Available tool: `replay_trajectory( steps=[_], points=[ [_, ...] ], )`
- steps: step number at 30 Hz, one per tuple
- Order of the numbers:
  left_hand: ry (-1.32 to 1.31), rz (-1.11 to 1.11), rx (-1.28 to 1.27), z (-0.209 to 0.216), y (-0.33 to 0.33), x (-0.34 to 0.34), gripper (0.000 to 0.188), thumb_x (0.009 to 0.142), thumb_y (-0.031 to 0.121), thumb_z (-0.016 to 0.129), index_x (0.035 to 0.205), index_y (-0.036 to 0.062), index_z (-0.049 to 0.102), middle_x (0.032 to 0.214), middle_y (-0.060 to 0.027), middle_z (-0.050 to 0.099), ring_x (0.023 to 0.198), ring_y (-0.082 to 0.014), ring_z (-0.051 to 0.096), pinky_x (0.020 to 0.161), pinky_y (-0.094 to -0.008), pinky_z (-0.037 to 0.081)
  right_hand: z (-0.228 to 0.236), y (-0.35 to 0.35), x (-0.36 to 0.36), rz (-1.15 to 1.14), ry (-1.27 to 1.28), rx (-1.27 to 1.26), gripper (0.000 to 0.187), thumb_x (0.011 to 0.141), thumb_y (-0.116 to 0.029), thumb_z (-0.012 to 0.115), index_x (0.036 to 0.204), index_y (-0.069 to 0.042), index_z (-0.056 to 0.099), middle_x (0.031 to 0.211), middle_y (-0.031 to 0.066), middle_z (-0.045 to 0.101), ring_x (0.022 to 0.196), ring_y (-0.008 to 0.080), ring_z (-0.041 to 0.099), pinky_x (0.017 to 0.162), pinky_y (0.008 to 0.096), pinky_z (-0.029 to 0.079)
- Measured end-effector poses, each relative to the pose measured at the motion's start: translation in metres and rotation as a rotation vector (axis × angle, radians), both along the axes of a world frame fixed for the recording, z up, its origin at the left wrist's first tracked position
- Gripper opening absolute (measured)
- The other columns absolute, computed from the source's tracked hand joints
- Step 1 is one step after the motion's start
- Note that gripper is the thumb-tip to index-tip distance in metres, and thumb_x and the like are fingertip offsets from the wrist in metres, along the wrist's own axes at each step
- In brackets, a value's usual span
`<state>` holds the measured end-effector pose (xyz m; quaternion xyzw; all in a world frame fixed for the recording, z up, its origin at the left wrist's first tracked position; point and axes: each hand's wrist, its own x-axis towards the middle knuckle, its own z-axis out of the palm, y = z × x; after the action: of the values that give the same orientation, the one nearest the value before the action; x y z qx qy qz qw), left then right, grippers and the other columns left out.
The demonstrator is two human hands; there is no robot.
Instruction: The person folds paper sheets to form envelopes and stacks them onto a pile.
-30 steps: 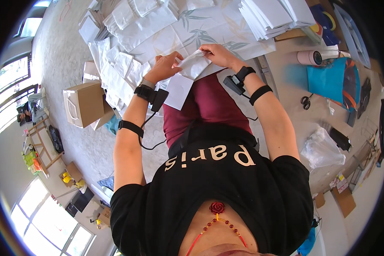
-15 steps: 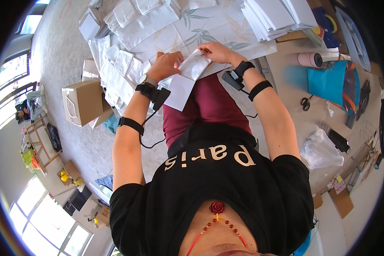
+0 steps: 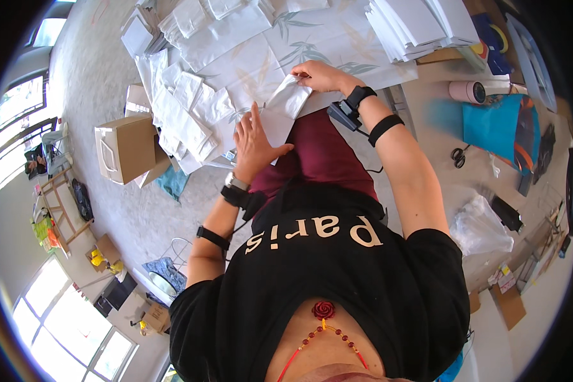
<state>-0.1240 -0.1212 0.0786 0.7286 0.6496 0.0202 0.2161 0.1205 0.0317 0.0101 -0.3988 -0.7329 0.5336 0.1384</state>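
Observation:
A clear plastic bag [image 3: 290, 97] lies at the near edge of the table, in front of my lap. My right hand [image 3: 321, 77] pinches its far end between thumb and fingers. A white sheet of paper [image 3: 275, 125] reaches out from the bag's near end; how far it sits inside cannot be made out. My left hand [image 3: 253, 143] is open over the paper, fingers stretched and thumb apart, covering part of it. Left of it lies a loose heap of white sheets in clear bags [image 3: 188, 111].
The table has a leaf-patterned cover [image 3: 254, 67]. Stacks of white paper [image 3: 404, 32] stand at the far right. A cardboard box [image 3: 126, 149] is on the left. To the right are a pink cylindrical container [image 3: 466, 92], a blue bag [image 3: 498, 127] and black scissors [image 3: 459, 157].
My left hand has left the bag's edge and come nearer to me, its fingers now spread over the paper. My right hand still pinches the bag in nearly the same place.

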Motion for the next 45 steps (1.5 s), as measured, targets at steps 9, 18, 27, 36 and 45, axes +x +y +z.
replay_trajectory(
  steps=[9, 18, 27, 36, 45],
  points=[
    [-0.182, 0.182, 0.164, -0.018, -0.024, 0.009, 0.122, 0.066, 0.020, 0.086, 0.164, 0.0053, 0.015, 0.141, -0.0238, 0.045, 0.133, -0.0435, 0.042, 0.116, -0.0561, 0.030, 0.012, -0.002, -0.015, 0.039, 0.046, 0.006, 0.026, 0.091, 0.001, 0.066, 0.117, 0.000, 0.068, 0.104, 0.0153, 0.075, 0.091, 0.0256, 0.072, 0.081, 0.0393, 0.057],
    [-0.282, 0.063, 0.255, -0.010, -0.008, 0.007, 0.114, 0.069, 0.012, 0.081, 0.164, 0.0063, 0.018, 0.148, -0.0212, 0.043, 0.136, -0.0434, 0.041, 0.117, -0.0566, 0.028, 0.045, -0.002, -0.013, 0.110, -0.060, -0.037, 0.028, 0.095, -0.004, 0.065, 0.121, 0.003, 0.066, 0.104, 0.0157, 0.074, 0.094, 0.0241, 0.070, 0.090, 0.0362, 0.053],
    [-0.320, -0.010, 0.277, -0.002, 0.000, 0.007, 0.115, 0.069, 0.013, 0.084, 0.164, 0.0071, 0.020, 0.148, -0.0207, 0.044, 0.136, -0.0423, 0.042, 0.116, -0.0553, 0.029, 0.058, -0.017, 0.000, -0.019, 0.006, -0.035, 0.027, 0.098, -0.011, 0.066, 0.121, 0.004, 0.067, 0.107, 0.0122, 0.075, 0.095, 0.0187, 0.067, 0.089, 0.0340, 0.052],
    [-0.289, -0.028, 0.329, 0.000, 0.002, 0.008, 0.114, 0.069, 0.011, 0.084, 0.164, 0.0058, 0.021, 0.146, -0.0207, 0.045, 0.136, -0.0420, 0.042, 0.115, -0.0545, 0.030, 0.066, -0.041, 0.009, -0.111, 0.153, -0.216, 0.024, 0.101, -0.018, 0.066, 0.114, 0.003, 0.065, 0.094, -0.0016, 0.065, 0.084, 0.0079, 0.054, 0.077, 0.0272, 0.048],
    [-0.299, -0.132, 0.525, -0.006, 0.002, 0.003, 0.108, 0.070, 0.009, 0.083, 0.161, 0.0051, 0.026, 0.145, -0.0209, 0.047, 0.135, -0.0416, 0.044, 0.113, -0.0560, 0.031, 0.078, -0.072, 0.012, -0.212, 0.340, -0.346, 0.027, 0.104, -0.019, 0.063, 0.120, 0.003, 0.061, 0.094, -0.0011, 0.059, 0.086, 0.0084, 0.052, 0.077, 0.0270, 0.047]
  ],
)
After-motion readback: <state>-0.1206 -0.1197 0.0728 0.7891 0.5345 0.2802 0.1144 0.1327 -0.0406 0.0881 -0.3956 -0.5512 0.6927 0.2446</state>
